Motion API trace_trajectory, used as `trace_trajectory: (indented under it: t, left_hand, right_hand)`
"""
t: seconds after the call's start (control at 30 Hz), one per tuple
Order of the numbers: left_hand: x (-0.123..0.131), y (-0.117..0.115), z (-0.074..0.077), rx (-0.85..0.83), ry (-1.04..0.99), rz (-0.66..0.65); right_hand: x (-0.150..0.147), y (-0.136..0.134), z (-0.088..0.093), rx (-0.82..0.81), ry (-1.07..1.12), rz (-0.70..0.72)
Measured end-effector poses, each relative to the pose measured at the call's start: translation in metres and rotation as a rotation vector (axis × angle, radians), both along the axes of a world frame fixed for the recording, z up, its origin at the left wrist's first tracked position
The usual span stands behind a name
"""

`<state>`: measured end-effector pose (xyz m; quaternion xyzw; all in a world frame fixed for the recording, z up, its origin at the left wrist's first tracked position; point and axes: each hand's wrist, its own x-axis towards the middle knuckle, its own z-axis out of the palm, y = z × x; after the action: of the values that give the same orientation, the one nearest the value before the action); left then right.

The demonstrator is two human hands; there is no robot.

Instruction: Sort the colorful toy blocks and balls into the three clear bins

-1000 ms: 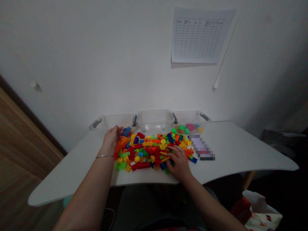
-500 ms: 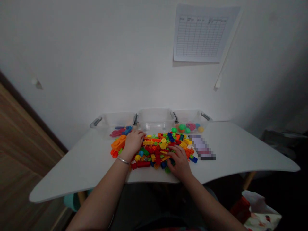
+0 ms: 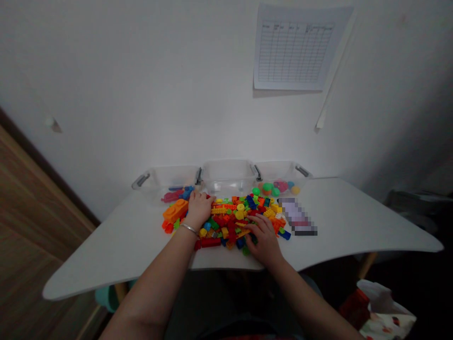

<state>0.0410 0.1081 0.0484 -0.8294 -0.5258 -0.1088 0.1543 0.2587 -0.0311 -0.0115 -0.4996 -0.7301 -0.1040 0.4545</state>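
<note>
Left hand (image 3: 200,208) and right hand (image 3: 262,234) lie half-curled on the brick pile (image 3: 231,222), grip indiscernible; careless sweeping could spill bricks off the bench (image 3: 347,217).

I notice a slim, plain silver bangle (image 3: 190,228) around the left wrist (image 3: 188,234), over the white table (image 3: 106,257). Both forearms (image 3: 161,276) are bare. Below the table, dark clothing (image 3: 198,302) shows dimly.

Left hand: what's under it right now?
The left hand is over the left part of the colourful brick pile, with a large orange brick showing just left of it. Anything directly beneath the hand is covered and can't be identified.
</note>
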Motion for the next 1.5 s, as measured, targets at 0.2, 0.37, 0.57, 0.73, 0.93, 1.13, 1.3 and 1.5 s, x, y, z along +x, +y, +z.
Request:
trace_trajectory:
  t: [0.2, 0.37, 0.57, 0.73, 0.93, 1.13, 1.3, 1.5]
  left_hand:
    - [0.001, -0.004, 0.007, 0.046, -0.017, 0.055]
    - [0.003, -0.002, 0.003, -0.015, 0.014, 0.070]
    - [0.006, -0.001, 0.002, -0.009, 0.052, 0.078]
    - [0.004, -0.002, 0.006, 0.031, 0.004, 0.112]
    - [-0.003, 0.000, 0.012, 0.076, -0.093, 0.098]
    - [-0.002, -0.005, 0.019, -0.028, -0.486, 0.006]
    - [0.000, -0.005, 0.016, -0.136, -1.025, -0.101]
    - [0.001, -0.009, 0.022, -0.470, -1.666, -0.245]
  right_hand:
    - [0.000, 0.000, 0.000, 0.002, 0.000, 0.009]
    - [0.000, 0.000, 0.001, -0.002, 0.015, 0.010]
    - [-0.001, -0.001, 0.003, -0.015, 0.014, 0.015]
    - [0.000, -0.001, 0.003, -0.021, 0.016, 0.018]
    - [0.000, 0.000, 0.002, -0.028, 0.003, 0.020]
    - [0.000, 0.000, 0.002, -0.022, 0.007, 0.010]
    - [0.000, 0.000, 0.002, -0.017, 0.008, 0.014]
    - [-0.002, -0.001, 0.004, -0.010, 0.011, 0.005]
